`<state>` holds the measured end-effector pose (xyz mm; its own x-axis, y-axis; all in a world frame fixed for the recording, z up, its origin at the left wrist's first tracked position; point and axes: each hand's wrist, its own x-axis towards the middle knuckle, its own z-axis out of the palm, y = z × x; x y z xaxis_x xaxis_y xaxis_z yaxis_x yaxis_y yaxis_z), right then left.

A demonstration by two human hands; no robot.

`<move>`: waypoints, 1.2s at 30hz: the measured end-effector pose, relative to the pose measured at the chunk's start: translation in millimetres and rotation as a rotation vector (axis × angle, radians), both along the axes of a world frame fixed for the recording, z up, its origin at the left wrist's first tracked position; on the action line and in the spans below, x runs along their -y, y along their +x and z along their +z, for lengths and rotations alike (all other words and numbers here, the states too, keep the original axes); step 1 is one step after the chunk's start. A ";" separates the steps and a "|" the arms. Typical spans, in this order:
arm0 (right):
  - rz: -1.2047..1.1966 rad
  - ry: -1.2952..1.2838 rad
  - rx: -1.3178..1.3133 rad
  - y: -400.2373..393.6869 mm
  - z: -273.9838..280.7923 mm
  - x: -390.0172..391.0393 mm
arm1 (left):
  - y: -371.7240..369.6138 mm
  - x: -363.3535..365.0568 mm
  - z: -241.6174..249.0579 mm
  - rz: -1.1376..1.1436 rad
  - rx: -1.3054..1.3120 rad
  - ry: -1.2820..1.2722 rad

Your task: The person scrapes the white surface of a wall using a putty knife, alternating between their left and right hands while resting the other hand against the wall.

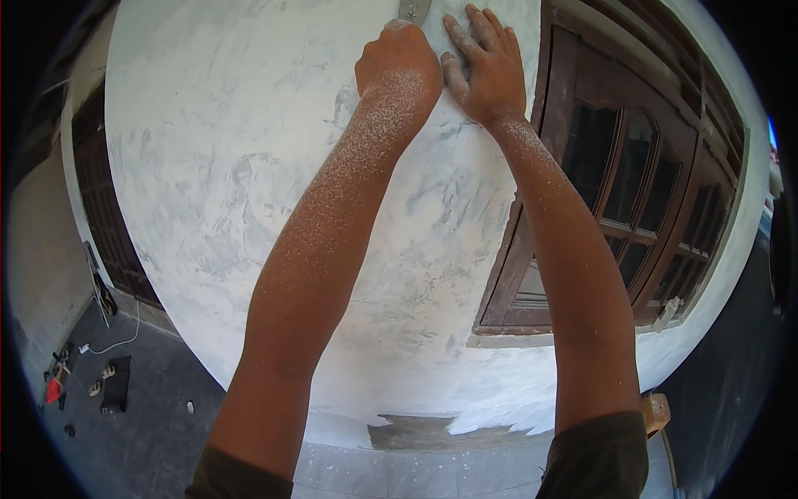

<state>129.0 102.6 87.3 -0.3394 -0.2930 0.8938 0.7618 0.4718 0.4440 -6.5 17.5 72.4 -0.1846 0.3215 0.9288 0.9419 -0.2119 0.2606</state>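
Near the top edge, my left hand is closed in a fist around a scraper. Only a piece of the scraper's metal blade shows above the fist; its handle is hidden in the hand. My right hand lies on the wall beside it with fingers stretched and apart, holding nothing. Its fingertips carry whitish dust, and pale specks cover my left wrist and forearm. The wall in front of both hands is white with grey, patchy smears.
A brown wooden window with glass panes is set in the wall at right. At lower left, sandals, a red object and a white cable lie on the dark floor. A yellowish block is at lower right.
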 end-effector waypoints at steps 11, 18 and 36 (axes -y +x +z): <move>-0.019 0.111 -0.007 5.0 1.0 -21.4 | 9.6 18.4 22.8 0.034 -0.002 -0.104; -0.004 0.003 -0.009 -0.1 0.4 -1.9 | 10.6 8.2 -33.1 0.027 0.059 -0.074; 0.036 0.047 -0.015 -0.3 -0.4 -4.6 | 2.7 9.3 5.1 0.043 0.043 -0.088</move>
